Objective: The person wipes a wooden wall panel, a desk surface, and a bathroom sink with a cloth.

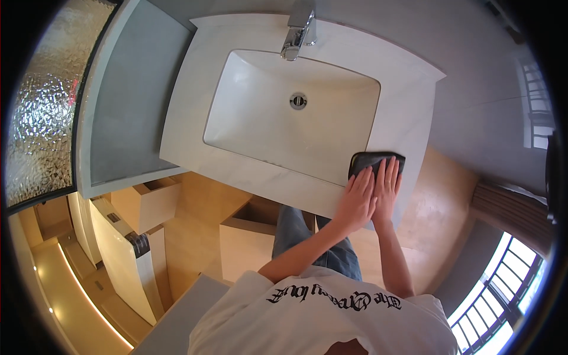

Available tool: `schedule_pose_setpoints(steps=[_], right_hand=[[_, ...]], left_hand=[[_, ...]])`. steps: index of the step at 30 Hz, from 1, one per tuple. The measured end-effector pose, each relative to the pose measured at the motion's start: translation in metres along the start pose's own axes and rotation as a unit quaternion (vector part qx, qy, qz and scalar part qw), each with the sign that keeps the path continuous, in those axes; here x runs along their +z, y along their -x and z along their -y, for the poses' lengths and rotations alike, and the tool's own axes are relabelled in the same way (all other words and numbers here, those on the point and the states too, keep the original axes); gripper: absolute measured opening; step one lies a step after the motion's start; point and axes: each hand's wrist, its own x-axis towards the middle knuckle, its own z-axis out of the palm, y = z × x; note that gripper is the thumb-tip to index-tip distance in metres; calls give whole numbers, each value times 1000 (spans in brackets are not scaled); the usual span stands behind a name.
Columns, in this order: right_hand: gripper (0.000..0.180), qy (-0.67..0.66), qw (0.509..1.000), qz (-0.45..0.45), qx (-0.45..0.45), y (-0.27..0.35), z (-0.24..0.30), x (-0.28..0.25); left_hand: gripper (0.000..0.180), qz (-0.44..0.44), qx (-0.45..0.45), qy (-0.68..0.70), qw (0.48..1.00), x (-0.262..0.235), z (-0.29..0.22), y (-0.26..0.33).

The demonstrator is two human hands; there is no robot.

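Pressing a dark cloth (377, 161) flat on the white bench (278, 177), both hands lie side by side with fingers stretched out, left hand (357, 198) beside right hand (386, 188), neither clenched. The cloth sits by the basin's right front corner. Wiping goes best with even palm pressure and overlapping strokes. The basin (284, 118) looks empty, its drain (298, 100) uncovered below the tap (297, 32).

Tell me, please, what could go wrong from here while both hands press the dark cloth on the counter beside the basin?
The dark cloth lies at the right front corner of the white counter, so a push from the left hand and right hand could slide it off the edge. It also sits by the basin rim, so it might slip in. Leaning weight on flat hands could let them skid.
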Motion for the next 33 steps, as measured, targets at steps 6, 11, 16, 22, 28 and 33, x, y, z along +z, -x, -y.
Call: schedule_pose_setpoints(steps=[6, 11, 16, 22, 28, 33], right_hand=[[73, 85, 980, 79, -162, -84, 44, -9], [58, 422, 852, 229, -207, -116, 55, 20], [56, 389, 887, 187, -162, -93, 64, 22], [58, 330, 897, 224, -188, -66, 64, 18], [62, 79, 953, 238, -173, -86, 80, 93], [70, -23, 970, 225, -87, -128, 180, 152]], left_hand=[[54, -48, -43, -4, 998, -80, 75, -4], [50, -210, -94, -75, 970, -179, 176, 18], [47, -294, -101, -175, 934, -264, 248, 44], [44, -258, -163, -200, 931, -280, 299, 51], [42, -246, -158, -252, 922, -275, 294, 49], [43, -233, -164, -261, 922, -273, 293, 49]])
